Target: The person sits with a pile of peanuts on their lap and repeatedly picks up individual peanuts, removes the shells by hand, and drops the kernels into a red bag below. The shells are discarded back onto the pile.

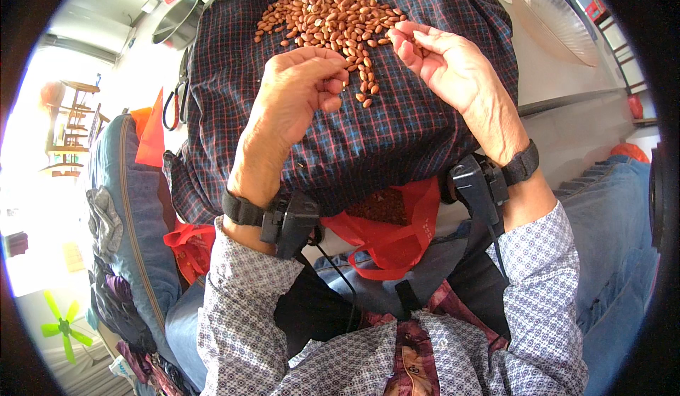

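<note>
A heap of shelled peanuts (332,16) with reddish-brown skins lies on a dark plaid cloth (372,130), and a narrow trail of them runs towards me. At the trail's left edge is my left hand (303,85), thumb and forefinger close together and the other fingers curled. Whether a peanut is pinched there is hidden. My right hand (435,58) hovers at the heap's right edge, palm partly turned up and fingers bent. Its fingertips are beside some peanuts; what lies between thumb and fingers is unclear.
Below the cloth's near edge hangs a red bag (396,252) with dark contents. Scissors (175,104) and a metal pot (178,24) are at the left, a ribbed clear bowl (552,19) at the right. Cables run from devices strapped to both wrists.
</note>
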`<state>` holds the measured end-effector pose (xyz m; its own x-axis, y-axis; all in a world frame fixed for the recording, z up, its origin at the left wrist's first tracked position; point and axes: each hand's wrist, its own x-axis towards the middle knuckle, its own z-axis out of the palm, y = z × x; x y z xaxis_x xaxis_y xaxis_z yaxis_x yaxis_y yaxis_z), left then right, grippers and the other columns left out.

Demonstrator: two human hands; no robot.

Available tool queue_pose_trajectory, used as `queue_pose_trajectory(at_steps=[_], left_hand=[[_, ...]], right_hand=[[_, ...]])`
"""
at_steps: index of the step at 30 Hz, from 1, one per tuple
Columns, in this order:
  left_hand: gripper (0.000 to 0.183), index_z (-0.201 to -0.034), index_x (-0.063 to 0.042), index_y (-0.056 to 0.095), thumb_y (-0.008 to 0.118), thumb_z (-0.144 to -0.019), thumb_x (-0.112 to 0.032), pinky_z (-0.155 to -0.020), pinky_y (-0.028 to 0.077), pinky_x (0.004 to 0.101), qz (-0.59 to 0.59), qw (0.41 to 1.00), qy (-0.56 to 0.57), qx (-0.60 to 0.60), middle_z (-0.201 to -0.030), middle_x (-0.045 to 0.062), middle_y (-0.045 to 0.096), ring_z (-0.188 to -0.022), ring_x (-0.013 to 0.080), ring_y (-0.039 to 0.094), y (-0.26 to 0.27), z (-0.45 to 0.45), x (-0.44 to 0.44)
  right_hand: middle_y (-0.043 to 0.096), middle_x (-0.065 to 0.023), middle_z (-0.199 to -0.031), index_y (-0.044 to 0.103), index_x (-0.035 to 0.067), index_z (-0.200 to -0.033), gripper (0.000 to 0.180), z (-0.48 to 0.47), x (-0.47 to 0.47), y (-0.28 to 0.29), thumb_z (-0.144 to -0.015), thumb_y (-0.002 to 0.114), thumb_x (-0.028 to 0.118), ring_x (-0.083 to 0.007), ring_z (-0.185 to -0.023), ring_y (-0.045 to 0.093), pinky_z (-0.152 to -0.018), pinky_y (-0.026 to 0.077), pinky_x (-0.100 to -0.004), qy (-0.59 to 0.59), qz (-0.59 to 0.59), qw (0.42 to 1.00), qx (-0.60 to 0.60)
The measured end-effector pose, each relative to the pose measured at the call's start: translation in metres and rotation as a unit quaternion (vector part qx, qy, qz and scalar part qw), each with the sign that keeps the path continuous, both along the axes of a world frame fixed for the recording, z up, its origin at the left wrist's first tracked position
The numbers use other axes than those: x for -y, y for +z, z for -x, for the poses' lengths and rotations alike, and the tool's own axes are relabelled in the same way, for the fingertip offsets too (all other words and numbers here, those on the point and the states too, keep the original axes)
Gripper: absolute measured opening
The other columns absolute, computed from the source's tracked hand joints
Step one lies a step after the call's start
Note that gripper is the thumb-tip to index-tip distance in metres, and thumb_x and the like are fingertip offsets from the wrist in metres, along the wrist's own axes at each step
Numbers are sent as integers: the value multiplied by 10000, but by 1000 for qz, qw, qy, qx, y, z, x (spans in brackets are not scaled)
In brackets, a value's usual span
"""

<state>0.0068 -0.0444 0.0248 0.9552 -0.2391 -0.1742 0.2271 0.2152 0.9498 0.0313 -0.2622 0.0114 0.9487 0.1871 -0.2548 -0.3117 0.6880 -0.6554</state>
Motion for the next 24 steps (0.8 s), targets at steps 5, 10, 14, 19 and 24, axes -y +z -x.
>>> queue_pose_trajectory(at_steps=[5,10,14,19,24], left_hand=[[103,-849,19,628,592,-851,-78,-424,379,208,-251,961,-32,110,-623,19,559,-501,62,493,-7,6,10],[87,-867,-8,652,602,-829,-70,-424,399,216,-380,903,-51,194,-606,19,551,-487,67,492,-18,7,16],[106,-858,16,646,631,-790,-64,-552,469,308,-427,850,-39,306,-686,96,603,-605,184,579,-27,7,20],[97,-816,25,605,625,-749,-41,-684,479,399,-479,781,-26,400,-787,174,617,-783,334,608,-35,7,22],[79,-780,24,560,605,-752,-35,-678,474,423,-502,762,-13,409,-780,196,608,-784,364,602,-38,6,22]], right_hand=[[590,-144,-1000,539,-94,-1087,203,-13,15,-15,-942,479,36,-184,-810,594,-652,529,-210,102,-64,992,45],[581,-145,-972,540,-94,-1092,205,-11,17,-13,-939,484,31,-179,-793,588,-654,528,-206,109,-83,990,44],[577,-163,-972,537,-100,-1094,205,-1,4,-4,-937,477,18,-181,-796,589,-663,529,-207,-8,25,999,-29],[578,-147,-982,538,-98,-1086,200,-2,2,-2,-942,477,26,-163,-790,581,-627,523,-204,14,32,999,-21],[577,-111,-952,546,-68,-1017,165,-8,11,-11,-954,486,72,-126,-739,553,-541,471,-172,77,-77,994,-4]])
